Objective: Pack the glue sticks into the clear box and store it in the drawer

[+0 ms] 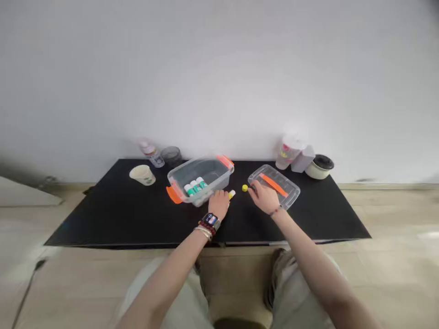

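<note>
Plastic stick [232, 194], yellow-tipped, in left hand [218, 204]

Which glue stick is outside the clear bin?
The yellow-ended glue stick at the fingertips of the left hand; the other three glue sticks sit inside the clear bin.

Can't tell from here what my L hand [218, 204] has: fingers hide most of the yellow-tipped item [232, 194]. R hand [264, 197] covers part of a small dark bit [253, 186], too small to ID. Labels on green-and-white tubes [195, 186] unreadable, back bottle [151, 155] blurred, black-lidded pot [320, 167] contents hidden.
</note>
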A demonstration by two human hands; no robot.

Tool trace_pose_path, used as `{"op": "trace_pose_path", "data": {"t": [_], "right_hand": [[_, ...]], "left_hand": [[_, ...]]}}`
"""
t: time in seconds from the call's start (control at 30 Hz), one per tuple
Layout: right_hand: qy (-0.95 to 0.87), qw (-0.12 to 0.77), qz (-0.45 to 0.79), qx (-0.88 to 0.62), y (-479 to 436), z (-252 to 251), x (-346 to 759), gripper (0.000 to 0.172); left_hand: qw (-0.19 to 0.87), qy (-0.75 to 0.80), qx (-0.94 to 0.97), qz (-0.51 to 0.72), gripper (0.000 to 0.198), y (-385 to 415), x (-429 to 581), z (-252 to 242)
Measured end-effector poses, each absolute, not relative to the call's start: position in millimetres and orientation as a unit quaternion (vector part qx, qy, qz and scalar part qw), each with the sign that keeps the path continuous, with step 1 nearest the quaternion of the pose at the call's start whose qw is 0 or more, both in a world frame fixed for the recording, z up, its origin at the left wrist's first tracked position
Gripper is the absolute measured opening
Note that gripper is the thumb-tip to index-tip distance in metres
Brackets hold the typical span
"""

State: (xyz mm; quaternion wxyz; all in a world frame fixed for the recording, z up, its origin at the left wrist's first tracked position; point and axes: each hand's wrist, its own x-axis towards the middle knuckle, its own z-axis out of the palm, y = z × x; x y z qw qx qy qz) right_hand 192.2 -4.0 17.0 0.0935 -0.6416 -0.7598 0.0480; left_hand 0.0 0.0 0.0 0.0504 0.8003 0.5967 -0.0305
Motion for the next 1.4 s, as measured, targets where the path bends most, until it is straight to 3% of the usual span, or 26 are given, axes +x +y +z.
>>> {"op": "trace_pose_path", "data": {"t": [0.1,0.2,0.3,0.4,0.5,0.6,0.8,0.9,1.03,1.2,1.4], "right_hand": [[-0.787,0.065,0.016,-0.613,9,6,192,0.038],[-0.809,0.048,-0.017,-0.586,19,-10,192,0.043],[-0.821,0.051,-0.030,-0.568,25,-26,192,0.041],[-0.828,0.058,-0.021,-0.558,28,-37,192,0.029],[-0.831,0.067,-0.010,-0.553,30,-43,192,0.018],[-0.824,0.094,-0.009,-0.559,30,-49,193,0.019],[-0.818,0.134,-0.002,-0.559,31,-60,188,0.045],[-0.820,0.138,0.035,-0.554,32,-63,185,0.035],[-0.747,0.262,0.181,-0.583,33,-55,184,0.018],[-0.594,0.389,0.445,-0.545,24,-24,179,0.035],[-0.600,0.422,0.493,-0.468,5,0,167,0.039]], "left_hand": [[0.061,0.605,0.793,-0.041,0.020,-8,-6,8],[0.140,0.605,0.784,0.001,0.020,-17,-16,15],[0.296,0.581,0.752,0.098,0.022,-24,-25,17],[0.490,0.532,0.672,0.160,0.021,-30,-28,13],[0.584,0.501,0.616,0.171,0.022,-32,-27,10],[0.582,0.503,0.613,0.182,0.025,-32,-26,11],[0.569,0.529,0.604,0.176,0.032,-29,-26,11],[0.547,0.538,0.617,0.172,0.033,-26,-28,7],[0.489,0.552,0.653,0.171,0.032,-23,-31,7],[0.430,0.543,0.702,0.167,0.030,-23,-30,16],[0.414,0.504,0.737,0.178,0.028,-24,-25,18]]}}
